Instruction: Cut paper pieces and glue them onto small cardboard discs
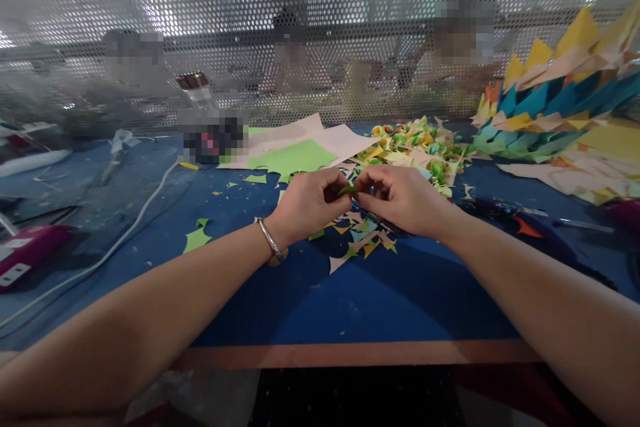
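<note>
Over the middle of the blue table, my left hand (316,203) and my right hand (397,199) meet fingertip to fingertip. Between them they pinch a small piece of green paper (347,191), its exact shape partly covered by my fingers. Beneath and around my hands lie small paper scraps (367,237) in green, yellow, pink and blue. Just beyond my left hand is a green paper sheet (295,157) with scalloped cut edges, resting on pale pink sheets (345,139). A heap of small cut and curled paper pieces (415,147) sits behind my right hand.
A layered paper construction (560,93) of pointed pieces stands at the far right. Dark-handled tools (530,217) lie right of my forearm. On the left are a magenta power strip (35,250) and a white cable (135,217). A perforated metal screen (330,33) closes the back, with people behind it.
</note>
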Motion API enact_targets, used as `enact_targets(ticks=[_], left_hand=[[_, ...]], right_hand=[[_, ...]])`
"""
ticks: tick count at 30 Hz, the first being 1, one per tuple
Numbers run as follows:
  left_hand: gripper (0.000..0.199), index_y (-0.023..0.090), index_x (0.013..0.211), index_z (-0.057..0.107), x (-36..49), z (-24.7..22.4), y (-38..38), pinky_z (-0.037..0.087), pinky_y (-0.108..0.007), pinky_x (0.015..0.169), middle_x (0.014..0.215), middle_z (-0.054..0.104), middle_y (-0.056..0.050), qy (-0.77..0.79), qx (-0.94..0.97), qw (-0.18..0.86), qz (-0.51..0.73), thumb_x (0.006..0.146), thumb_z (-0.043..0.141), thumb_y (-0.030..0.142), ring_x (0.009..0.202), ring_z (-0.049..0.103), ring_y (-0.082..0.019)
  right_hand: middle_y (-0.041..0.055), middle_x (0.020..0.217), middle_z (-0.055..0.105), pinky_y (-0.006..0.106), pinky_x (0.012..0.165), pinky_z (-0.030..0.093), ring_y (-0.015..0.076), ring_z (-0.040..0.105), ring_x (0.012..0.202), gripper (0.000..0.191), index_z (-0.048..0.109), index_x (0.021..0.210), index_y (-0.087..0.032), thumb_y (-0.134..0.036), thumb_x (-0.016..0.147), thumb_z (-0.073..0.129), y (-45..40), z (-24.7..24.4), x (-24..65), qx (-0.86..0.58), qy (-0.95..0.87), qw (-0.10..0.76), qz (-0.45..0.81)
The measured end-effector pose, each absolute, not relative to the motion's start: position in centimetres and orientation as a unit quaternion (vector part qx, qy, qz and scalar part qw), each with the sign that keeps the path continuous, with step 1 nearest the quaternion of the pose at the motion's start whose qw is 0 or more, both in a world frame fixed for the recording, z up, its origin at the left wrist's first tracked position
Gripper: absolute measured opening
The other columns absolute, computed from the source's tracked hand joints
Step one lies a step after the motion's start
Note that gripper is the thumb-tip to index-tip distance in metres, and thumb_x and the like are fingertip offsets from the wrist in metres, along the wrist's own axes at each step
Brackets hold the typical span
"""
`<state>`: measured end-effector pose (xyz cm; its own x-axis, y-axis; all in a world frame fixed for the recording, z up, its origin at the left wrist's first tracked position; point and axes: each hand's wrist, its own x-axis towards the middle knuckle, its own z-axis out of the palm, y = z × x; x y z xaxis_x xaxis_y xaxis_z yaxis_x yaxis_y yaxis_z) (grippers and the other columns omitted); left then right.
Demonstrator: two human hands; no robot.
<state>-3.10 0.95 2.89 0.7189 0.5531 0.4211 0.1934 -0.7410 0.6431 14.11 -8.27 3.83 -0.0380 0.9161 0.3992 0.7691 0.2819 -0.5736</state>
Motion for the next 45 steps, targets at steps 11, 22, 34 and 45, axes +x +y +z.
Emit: enact_targets(ticks=[11, 22, 34, 45], left_hand=[[0.006, 0.020, 0.069, 0.056, -3.30, 3.17, 0.92, 0.035, -0.026, 0.056, 0.060, 0.056, 0.003, 0.203, 0.903, 0.260, 0.275, 0.069, 0.063, 0.019, 0.059, 0.048, -0.012], [0.003, 0.020, 0.072, 0.059, -3.24, 2.87, 1.03, 0.038, -0.027, 0.059, 0.065, 0.061, 0.002, 0.199, 0.894, 0.274, 0.292, 0.071, 0.061, 0.021, 0.060, 0.050, -0.012], [0.004, 0.018, 0.068, 0.058, -3.35, 3.04, 0.92, 0.036, -0.024, 0.056, 0.062, 0.058, 0.003, 0.205, 0.892, 0.268, 0.300, 0.070, 0.062, 0.020, 0.058, 0.048, -0.010], [0.006, 0.017, 0.065, 0.058, -3.79, 3.57, 1.69, 0.036, -0.022, 0.054, 0.059, 0.056, 0.004, 0.212, 0.905, 0.266, 0.255, 0.069, 0.062, 0.016, 0.056, 0.048, -0.009]], right_hand=[[-0.0030, 0.060, 0.052, 0.027, 0.055, 0.030, 0.0118, 0.045, 0.055, 0.012, 0.051, 0.068, -0.021, -0.025, 0.072, 0.062, -8.07, 3.49, 13.81, -0.600, -0.726, 0.329, 0.061], [-0.0019, 0.064, 0.052, 0.027, 0.056, 0.032, 0.0130, 0.046, 0.058, 0.011, 0.049, 0.070, -0.021, -0.024, 0.074, 0.060, -8.06, 3.22, 14.33, -0.594, -0.732, 0.333, 0.038], [-0.0023, 0.061, 0.048, 0.027, 0.055, 0.030, 0.0128, 0.044, 0.058, 0.016, 0.045, 0.067, -0.022, -0.025, 0.072, 0.060, -8.14, 3.36, 14.08, -0.598, -0.731, 0.329, 0.018], [-0.0013, 0.064, 0.056, 0.028, 0.056, 0.034, 0.0135, 0.050, 0.059, 0.010, 0.053, 0.070, -0.020, -0.024, 0.070, 0.063, -8.21, 3.59, 14.45, -0.627, -0.715, 0.308, 0.030]])
